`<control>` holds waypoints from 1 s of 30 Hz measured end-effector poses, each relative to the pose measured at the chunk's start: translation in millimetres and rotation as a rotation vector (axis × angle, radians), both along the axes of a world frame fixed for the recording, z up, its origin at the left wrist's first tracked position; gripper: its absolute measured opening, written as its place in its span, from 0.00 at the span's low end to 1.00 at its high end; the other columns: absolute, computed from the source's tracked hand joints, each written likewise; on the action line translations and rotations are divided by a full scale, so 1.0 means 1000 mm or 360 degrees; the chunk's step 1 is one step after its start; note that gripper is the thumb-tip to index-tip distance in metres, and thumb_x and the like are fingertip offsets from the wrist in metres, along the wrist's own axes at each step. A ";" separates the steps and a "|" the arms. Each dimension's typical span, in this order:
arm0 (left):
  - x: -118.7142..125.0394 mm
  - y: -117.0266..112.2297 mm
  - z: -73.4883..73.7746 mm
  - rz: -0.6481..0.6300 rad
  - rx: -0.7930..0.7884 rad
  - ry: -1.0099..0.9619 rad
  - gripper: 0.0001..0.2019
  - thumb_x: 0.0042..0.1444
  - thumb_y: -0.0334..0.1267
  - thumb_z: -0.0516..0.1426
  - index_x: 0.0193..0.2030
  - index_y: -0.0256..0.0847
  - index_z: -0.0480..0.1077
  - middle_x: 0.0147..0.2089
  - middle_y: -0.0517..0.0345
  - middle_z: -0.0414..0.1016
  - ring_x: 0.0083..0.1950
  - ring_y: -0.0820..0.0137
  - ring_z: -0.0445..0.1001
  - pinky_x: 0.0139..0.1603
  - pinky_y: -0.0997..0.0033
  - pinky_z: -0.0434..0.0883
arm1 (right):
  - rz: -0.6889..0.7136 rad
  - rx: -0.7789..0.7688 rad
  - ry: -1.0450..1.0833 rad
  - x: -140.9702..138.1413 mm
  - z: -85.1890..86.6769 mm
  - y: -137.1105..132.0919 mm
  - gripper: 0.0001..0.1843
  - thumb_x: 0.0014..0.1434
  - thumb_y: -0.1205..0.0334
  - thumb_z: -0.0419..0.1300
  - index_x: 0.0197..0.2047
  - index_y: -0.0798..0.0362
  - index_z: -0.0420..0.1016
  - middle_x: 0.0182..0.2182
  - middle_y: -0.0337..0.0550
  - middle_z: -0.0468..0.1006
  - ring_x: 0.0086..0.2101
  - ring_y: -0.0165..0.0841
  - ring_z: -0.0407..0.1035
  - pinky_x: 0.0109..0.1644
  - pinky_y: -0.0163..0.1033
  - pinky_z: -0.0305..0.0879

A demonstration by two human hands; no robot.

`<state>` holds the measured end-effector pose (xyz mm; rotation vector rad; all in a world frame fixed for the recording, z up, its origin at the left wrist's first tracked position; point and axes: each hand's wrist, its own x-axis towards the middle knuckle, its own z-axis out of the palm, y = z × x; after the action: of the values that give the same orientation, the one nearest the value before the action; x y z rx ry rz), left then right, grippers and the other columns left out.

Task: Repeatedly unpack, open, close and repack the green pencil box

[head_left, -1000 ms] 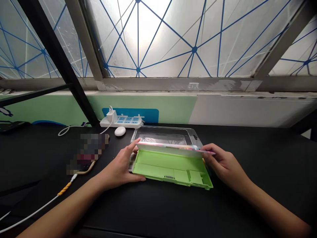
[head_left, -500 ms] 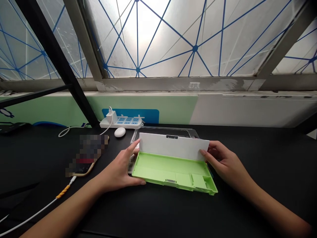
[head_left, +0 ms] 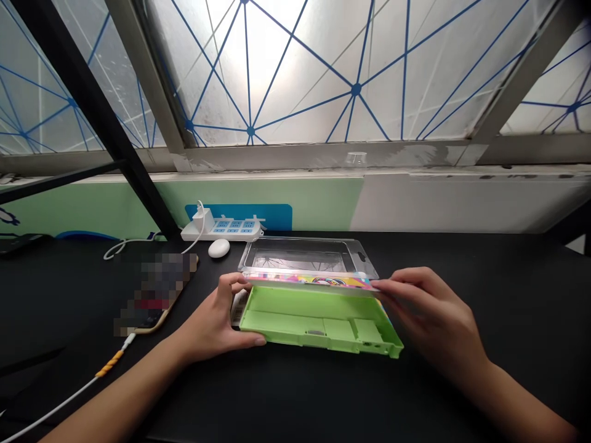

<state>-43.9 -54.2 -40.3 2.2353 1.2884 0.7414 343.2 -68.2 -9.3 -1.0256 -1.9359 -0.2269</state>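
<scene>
Lowered since my last look, the printed lid (head_left: 309, 280) hangs nearly shut, pinched narrowly by the right hand (head_left: 429, 307); the left hand (head_left: 212, 320) clasps the end of the green pencil case (head_left: 314, 323), on the black desk (head_left: 508, 295) before a clear plastic tray (head_left: 300, 253).

Pencil case (head_left: 318, 323) before plastic tray (head_left: 300, 248)

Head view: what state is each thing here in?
green pencil case: open, base on the table
lid: raised, seen nearly edge-on, colourful outer face showing
left hand: gripping the case's left end
right hand: holding the lid's right end
clear plastic blister pack: lying flat behind the case
power strip: charger plugged in
</scene>
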 end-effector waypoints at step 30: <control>0.026 -0.001 0.033 -0.0041 -0.0157 0.0190 0.17 0.70 0.54 0.51 0.52 0.46 0.72 0.55 0.52 0.75 0.55 0.56 0.70 0.58 0.55 0.67 | -0.0056 -0.0680 -0.0146 -0.005 -0.012 0.014 0.16 0.69 0.46 0.56 0.51 0.46 0.75 0.48 0.51 0.78 0.48 0.46 0.73 0.46 0.51 0.74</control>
<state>-17.9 -54.7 -6.9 2.2410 1.3194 0.5299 337.9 -54.2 -21.6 -1.3448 -2.1009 0.1303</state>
